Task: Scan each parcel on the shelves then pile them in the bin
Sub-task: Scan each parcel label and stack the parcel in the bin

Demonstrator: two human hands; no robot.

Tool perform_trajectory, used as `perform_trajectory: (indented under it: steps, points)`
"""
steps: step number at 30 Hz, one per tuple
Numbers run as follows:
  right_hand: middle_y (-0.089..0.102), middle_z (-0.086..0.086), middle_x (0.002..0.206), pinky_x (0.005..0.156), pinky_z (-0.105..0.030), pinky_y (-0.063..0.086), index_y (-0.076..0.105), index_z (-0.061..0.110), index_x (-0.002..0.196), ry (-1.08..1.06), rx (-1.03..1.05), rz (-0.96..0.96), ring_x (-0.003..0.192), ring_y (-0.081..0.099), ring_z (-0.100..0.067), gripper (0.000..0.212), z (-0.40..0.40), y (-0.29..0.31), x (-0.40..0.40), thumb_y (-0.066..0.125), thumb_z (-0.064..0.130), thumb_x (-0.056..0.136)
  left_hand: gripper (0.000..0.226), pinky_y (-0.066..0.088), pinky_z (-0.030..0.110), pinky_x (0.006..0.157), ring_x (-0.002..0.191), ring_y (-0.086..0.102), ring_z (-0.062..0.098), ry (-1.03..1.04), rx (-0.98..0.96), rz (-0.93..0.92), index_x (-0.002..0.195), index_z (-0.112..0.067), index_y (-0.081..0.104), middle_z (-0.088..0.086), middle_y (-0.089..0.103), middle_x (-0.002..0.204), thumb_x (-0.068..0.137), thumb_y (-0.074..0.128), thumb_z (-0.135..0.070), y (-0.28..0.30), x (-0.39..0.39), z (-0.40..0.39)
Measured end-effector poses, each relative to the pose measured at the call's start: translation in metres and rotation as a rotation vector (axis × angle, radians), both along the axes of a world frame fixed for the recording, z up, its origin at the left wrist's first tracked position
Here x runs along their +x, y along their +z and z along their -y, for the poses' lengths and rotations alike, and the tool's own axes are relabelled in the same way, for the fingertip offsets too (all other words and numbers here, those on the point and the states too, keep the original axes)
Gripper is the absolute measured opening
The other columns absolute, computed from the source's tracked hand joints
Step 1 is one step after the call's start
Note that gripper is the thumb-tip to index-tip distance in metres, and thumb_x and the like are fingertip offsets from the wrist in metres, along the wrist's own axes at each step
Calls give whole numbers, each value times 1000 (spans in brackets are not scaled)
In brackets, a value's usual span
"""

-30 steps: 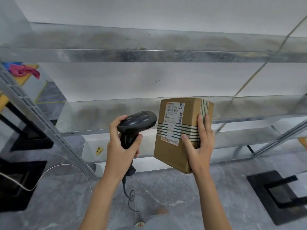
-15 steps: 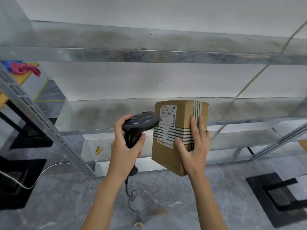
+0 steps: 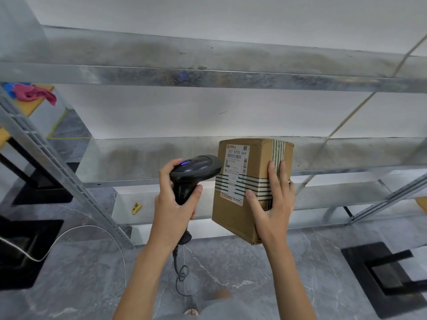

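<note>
Left hand [image 3: 173,210] is wrapped tight around the scanner [image 3: 193,173], its nose right up against the label [image 3: 236,172] on the box [image 3: 249,188], which the right hand [image 3: 272,204] grips.

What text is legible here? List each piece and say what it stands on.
"507 N705 A64": top of the white shipping label on the cardboard parcel.
"26223": partly covered, lower on that label, by the striped tape.
Barcodes, small print and the red strip: too small to read.
Scanner: no readable text.
</note>
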State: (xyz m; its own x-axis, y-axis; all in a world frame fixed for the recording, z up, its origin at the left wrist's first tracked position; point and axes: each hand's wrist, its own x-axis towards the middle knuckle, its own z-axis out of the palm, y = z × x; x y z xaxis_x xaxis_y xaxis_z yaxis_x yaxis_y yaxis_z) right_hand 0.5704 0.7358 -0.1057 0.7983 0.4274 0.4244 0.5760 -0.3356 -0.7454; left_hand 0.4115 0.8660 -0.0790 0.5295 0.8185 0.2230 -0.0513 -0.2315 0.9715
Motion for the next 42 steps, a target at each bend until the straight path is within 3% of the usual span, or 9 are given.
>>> perform_trajectory:
  steps: [8, 19, 22, 27, 30, 33, 36, 39, 42]
  points:
    - [20, 11, 166, 112, -65, 28, 30, 40, 152, 0, 19, -1, 143, 31, -37, 75, 0, 0, -1, 55, 55, 83, 73, 55, 23, 54, 61, 65, 15, 11, 11, -2, 122, -67, 39, 3, 64, 106, 93, 72, -9, -2, -2, -3]
    - [17, 19, 166, 114, -65, 25, 29, 46, 151, -103, 14, -23, 145, 30, -33, 74, 32, -6, 1, 56, 57, 84, 74, 55, 23, 53, 58, 64, 15, -54, -4, 3, 121, -68, 38, 11, 63, 109, 94, 70, -7, -10, 18, 1]
    - [15, 26, 164, 120, -54, 19, 30, 49, 150, -148, 49, -44, 149, 23, -17, 73, 47, -6, 7, 57, 57, 83, 72, 55, 24, 53, 56, 63, 16, -96, -9, 15, 123, -65, 39, 8, 65, 101, 94, 70, -7, -10, 35, 6]
    - [19, 24, 163, 112, -33, 18, 31, 50, 149, -239, 145, -59, 136, 19, 17, 72, 77, 2, 28, 58, 55, 84, 69, 53, 22, 53, 52, 61, 14, -233, -4, 51, 124, -60, 41, -4, 65, 90, 94, 70, -5, 1, 86, 28]
    - [20, 20, 164, 113, -37, 19, 31, 47, 150, -314, 178, -43, 137, 19, 15, 72, 97, 12, 49, 58, 54, 83, 72, 54, 21, 54, 53, 60, 14, -331, 44, 70, 121, -64, 41, -15, 66, 91, 94, 70, -4, 15, 124, 44]
    - [20, 20, 164, 119, -50, 21, 32, 47, 150, -382, 217, -28, 144, 21, 3, 74, 123, 25, 76, 59, 54, 82, 73, 54, 21, 55, 53, 61, 15, -397, 99, 101, 122, -63, 40, -20, 66, 99, 94, 69, -2, 32, 169, 64]
    - [19, 24, 164, 120, -61, 20, 29, 55, 148, -435, 259, -24, 149, 20, -9, 73, 155, 43, 107, 59, 54, 82, 67, 53, 22, 54, 53, 61, 17, -459, 119, 135, 126, -54, 41, -12, 66, 105, 94, 69, -2, 51, 218, 90]
    - [16, 26, 164, 121, -61, 19, 27, 56, 149, -485, 293, -7, 149, 17, -2, 73, 196, 63, 142, 58, 56, 82, 63, 53, 21, 54, 55, 63, 18, -547, 150, 177, 130, -45, 39, 7, 64, 114, 94, 68, -1, 71, 270, 126]
    - [16, 26, 164, 121, -59, 21, 27, 57, 148, -532, 340, 4, 151, 17, -3, 74, 239, 78, 174, 58, 56, 82, 65, 54, 21, 54, 56, 64, 18, -611, 175, 223, 129, -49, 40, 7, 65, 114, 94, 68, -3, 89, 318, 164]
